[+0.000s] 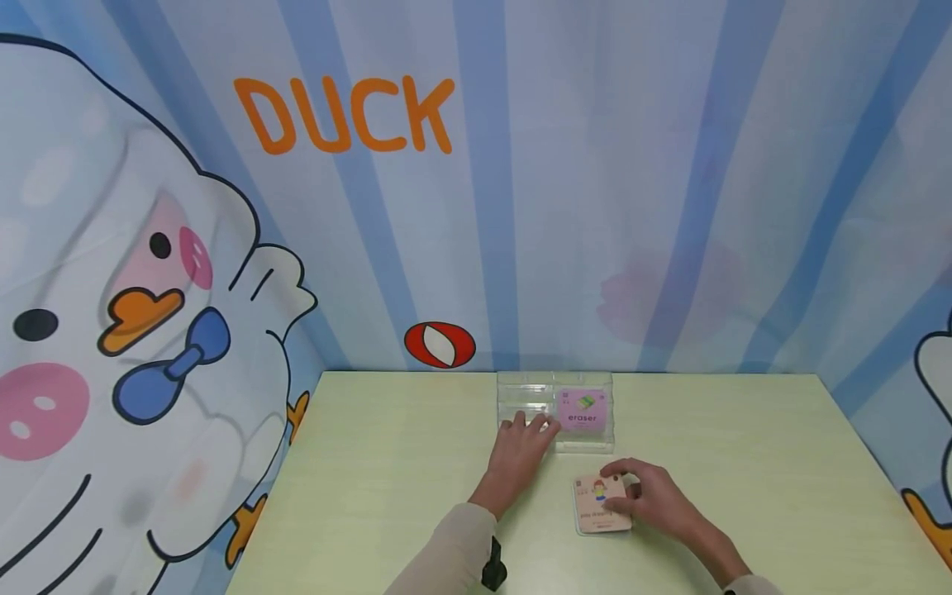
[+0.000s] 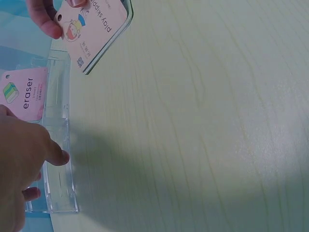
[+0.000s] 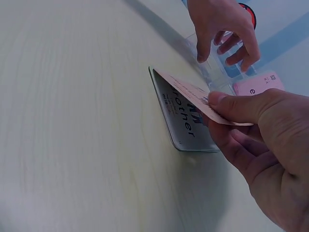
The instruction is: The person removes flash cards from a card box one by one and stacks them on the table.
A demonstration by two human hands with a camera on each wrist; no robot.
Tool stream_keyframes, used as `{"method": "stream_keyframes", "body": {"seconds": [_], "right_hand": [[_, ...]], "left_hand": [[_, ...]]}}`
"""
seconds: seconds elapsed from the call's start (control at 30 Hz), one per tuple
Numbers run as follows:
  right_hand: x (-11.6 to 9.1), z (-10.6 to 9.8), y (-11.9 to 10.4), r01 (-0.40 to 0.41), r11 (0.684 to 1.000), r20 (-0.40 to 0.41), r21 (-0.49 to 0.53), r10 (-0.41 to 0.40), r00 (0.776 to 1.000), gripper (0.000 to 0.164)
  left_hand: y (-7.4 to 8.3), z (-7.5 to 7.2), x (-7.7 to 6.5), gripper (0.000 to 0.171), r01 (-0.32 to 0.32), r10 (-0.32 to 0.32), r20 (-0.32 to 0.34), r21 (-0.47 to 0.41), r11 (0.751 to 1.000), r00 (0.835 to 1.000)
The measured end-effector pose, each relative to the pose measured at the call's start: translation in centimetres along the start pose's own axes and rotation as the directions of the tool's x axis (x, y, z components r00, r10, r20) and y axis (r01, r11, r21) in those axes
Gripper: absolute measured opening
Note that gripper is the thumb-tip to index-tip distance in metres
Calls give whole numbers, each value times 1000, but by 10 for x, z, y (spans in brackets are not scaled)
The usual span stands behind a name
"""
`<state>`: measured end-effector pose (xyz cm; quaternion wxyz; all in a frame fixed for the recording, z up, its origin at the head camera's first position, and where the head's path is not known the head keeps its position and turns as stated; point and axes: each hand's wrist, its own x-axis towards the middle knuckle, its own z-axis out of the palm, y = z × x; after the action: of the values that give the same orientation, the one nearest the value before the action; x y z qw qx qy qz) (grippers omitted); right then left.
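Observation:
My right hand pinches the edge of a pink "play skipping" flashcard between thumb and fingers. One side of that card is lifted at a slant; under it a "brother" card tops the small stack on the table. Over the left half of a clear plastic card holder is my left hand, fingers spread and loosely bent, holding nothing. A pink "eraser" card leans in the holder's right half, beside the left fingertips.
The pale wood-grain table carries the holder near its back edge. Behind it hangs a blue striped curtain printed with a duck and the word DUCK.

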<state>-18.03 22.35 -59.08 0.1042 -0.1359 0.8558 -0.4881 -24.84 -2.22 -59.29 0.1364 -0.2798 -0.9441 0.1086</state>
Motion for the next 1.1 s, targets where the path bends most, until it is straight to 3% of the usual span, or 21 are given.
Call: {"method": "stream_keyframes", "body": {"seconds": [0.3, 0.67, 1.1], "right_hand": [[-1, 1, 5, 141, 976, 10, -168, -142, 990, 38], [-3, 6, 10, 156, 943, -24, -294, -171, 985, 39], [-5, 10, 14, 141, 916, -49, -375, -171, 984, 37]], "left_hand": [[0, -1, -1, 47, 7, -7, 1, -4, 1000, 1000], [1, -1, 0, 48, 10, -10, 17, -13, 1000, 1000], [0, -4, -1, 47, 9, -9, 11, -18, 1000, 1000]]}}
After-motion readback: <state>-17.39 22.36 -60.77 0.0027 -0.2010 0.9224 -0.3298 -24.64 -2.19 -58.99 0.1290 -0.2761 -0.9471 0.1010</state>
